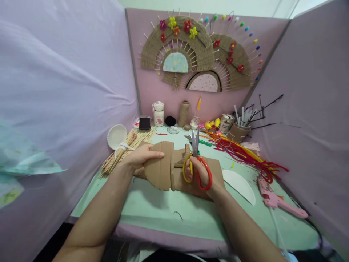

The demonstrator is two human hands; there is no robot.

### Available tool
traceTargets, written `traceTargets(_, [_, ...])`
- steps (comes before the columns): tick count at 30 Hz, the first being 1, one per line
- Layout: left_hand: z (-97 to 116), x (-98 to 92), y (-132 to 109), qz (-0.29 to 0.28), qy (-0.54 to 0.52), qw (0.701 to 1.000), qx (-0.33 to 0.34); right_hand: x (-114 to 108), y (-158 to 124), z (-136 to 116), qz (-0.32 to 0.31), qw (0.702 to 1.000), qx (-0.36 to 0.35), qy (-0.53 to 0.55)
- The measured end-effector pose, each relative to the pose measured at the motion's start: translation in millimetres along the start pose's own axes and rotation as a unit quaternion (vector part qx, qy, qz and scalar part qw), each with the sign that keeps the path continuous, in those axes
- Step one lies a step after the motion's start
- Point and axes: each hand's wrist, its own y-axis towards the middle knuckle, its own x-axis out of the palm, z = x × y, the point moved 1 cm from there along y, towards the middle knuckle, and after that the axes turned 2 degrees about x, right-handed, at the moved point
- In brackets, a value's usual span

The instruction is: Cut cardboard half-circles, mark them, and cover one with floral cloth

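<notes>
Two arms (102,203) forward; left hand (143,154) gripping cardboard (160,171), right hand (203,171) scissors (195,150).

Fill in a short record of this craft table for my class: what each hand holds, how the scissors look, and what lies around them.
Left hand: grips a round-edged cardboard piece, thumb on its face
Right hand: holds scissors
Scissors: one red handle, one yellow; blades slightly parted, pointing away from the person
Other cardboard: partly hidden by the right hand
Table's right side: fuzzy stems, white half-disc, pink glue gun
Table's left side: thin sticks
Backboard: flowered fan shapes
</notes>
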Motion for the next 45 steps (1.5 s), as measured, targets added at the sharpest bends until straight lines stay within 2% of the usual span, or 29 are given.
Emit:
traceTargets(3, [-3.9,9.2,0.7,-0.065,0.032,0.997,-0.026,1.4,0.3,1.5,-0.010,1.000,-0.001,0.000])
traceTargets(7, [-11.2,22.9,1.3,-0.162,0.102,0.979,-0.071,0.7,-0.1,0.5,-0.029,0.999,-0.003,-0.022])
traceTargets(11, [-18.2,34.7,1.1,-0.194,0.159,0.965,-0.072,5.9,-9.8,-9.0,-0.079,0.992,0.042,-0.088])
traceTargets(14, [-19.5,35.2,2.1,-0.199,0.157,0.963,-0.088,10.1,-16.8,-14.4,-0.092,0.980,0.047,-0.171])
traceTargets(16, [-15.6,27.7,5.8,-0.146,0.112,0.981,-0.068,8.6,-16.1,-13.5,-0.052,0.979,0.033,-0.193])
traceTargets(18, [-8.1,14.2,11.9,-0.018,0.033,0.999,0.002,3.1,-10.6,-10.6,0.028,0.987,0.010,-0.155])
traceTargets(20, [-1.1,0.2,17.8,0.122,-0.069,0.987,0.075,-4.0,-3.1,-8.7,0.122,0.991,-0.025,-0.051])
traceTargets(22, [1.1,-5.5,22.5,0.192,-0.135,0.967,0.100,-8.9,3.2,-9.4,0.186,0.979,-0.051,0.061])
traceTargets(24, [-2.7,1.7,25.5,0.194,-0.133,0.967,0.094,-9.5,6.4,-12.3,0.207,0.968,-0.061,0.131])
traceTargets(26, [-11.0,20.1,26.8,0.152,-0.089,0.981,0.082,-5.7,6.4,-14.8,0.203,0.964,-0.062,0.157])
traceTargets(29, [-24.6,51.9,26.8,0.078,-0.064,0.991,0.087,3.7,3.4,-14.4,0.171,0.972,-0.057,0.153])
traceTargets(31, [-30.2,64.4,26.7,0.061,-0.074,0.990,0.105,9.1,1.7,-11.9,0.140,0.978,-0.051,0.143])
traceTargets(35, [-32.9,66.2,26.9,0.088,-0.089,0.984,0.125,13.0,1.3,-7.4,0.118,0.983,-0.053,0.128])
traceTargets(40, [-32.7,66.4,26.4,0.090,-0.120,0.981,0.125,14.8,1.1,-5.2,0.111,0.986,-0.049,0.112])
traceTargets(42, [-31.4,66.7,26.1,0.097,-0.127,0.978,0.134,14.7,-0.1,-4.2,0.110,0.989,-0.053,0.086])
traceTargets(45, [-26.1,58.1,26.0,0.139,-0.129,0.969,0.156,10.9,-2.6,-1.5,0.112,0.993,-0.043,0.005])
